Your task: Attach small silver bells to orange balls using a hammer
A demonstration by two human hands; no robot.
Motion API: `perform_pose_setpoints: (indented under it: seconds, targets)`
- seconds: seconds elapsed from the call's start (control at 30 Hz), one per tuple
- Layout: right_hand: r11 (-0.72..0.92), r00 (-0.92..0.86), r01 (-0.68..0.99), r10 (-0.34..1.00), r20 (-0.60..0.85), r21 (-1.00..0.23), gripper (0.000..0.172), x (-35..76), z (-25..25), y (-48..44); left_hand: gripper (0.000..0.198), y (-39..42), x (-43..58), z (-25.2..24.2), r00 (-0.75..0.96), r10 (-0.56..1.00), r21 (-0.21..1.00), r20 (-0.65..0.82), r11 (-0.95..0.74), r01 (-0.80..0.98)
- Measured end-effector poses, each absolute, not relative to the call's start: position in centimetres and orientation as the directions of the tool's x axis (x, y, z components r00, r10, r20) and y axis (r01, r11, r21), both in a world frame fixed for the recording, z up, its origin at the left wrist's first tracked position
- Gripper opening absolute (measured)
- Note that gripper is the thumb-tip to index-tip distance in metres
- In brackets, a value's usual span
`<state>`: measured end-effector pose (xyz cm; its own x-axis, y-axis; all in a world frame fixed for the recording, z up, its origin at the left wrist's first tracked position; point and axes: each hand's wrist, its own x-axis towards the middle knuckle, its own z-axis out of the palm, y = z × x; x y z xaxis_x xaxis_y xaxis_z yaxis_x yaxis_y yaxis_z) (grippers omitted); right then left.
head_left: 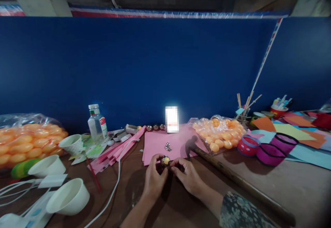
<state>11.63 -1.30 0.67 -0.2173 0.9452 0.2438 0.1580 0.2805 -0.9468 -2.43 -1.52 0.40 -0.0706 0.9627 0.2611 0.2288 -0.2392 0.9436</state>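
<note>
Low over the front of the table, my left hand (154,180) pinches a shiny dark ball (165,159) with a yellow patch facing up. Close on its right, my right hand (190,177) has thumb and forefinger pressed together near the ball. Whatever those right fingers hold, if anything, is too small to tell. Just beyond both hands lies a stack of pink paper (155,143), with a little cluster of silvery metal pieces (168,147) on it. Several similar shiny balls (155,126) line the paper's back edge.
A hammer (232,171) with a long wooden handle lies right of my hands. Beyond it are a bag of orange balls (222,131) and purple cups (271,154). Leftward are a white cable (117,174), a bottle (95,128), paper cups (68,197) and another ball bag (31,142).
</note>
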Motion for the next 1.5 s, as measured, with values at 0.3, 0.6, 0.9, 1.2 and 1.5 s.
perform_pose_setpoints:
  seconds: [0.3, 0.6, 0.9, 1.2, 1.5]
  targets:
    - [0.267, -0.214, 0.132, 0.948, 0.235, -0.955, 0.010, 11.6, 0.8, -1.4, 0.042, -1.3, -2.6, 0.1, -0.115, 0.945, 0.919, 0.305, -0.260, 0.297]
    - [0.258, -0.208, 0.112, 0.950, 0.231, -0.960, 0.011, 11.7, 1.0, -1.3, 0.042, -1.1, -2.8, 0.0, -0.097, 0.955, 0.911, 0.280, -0.233, 0.340]
    - [0.113, -0.159, -0.022, 0.981, 0.115, -0.993, 0.019, 11.5, 0.9, -1.3, 0.035, -1.4, -2.9, 0.2, -0.080, 0.963, 0.907, 0.259, -0.213, 0.364]
    - [0.098, -0.170, -0.038, 0.980, 0.103, -0.994, 0.020, 11.5, 0.5, -1.1, 0.044, -1.7, -2.9, 0.2, -0.126, 0.956, 0.914, 0.265, -0.207, 0.349]
    - [0.116, -0.186, -0.018, 0.976, 0.118, -0.993, 0.015, 11.6, 1.2, -1.3, 0.033, -1.9, -2.6, 0.9, -0.082, 0.961, 0.910, 0.264, -0.221, 0.351]
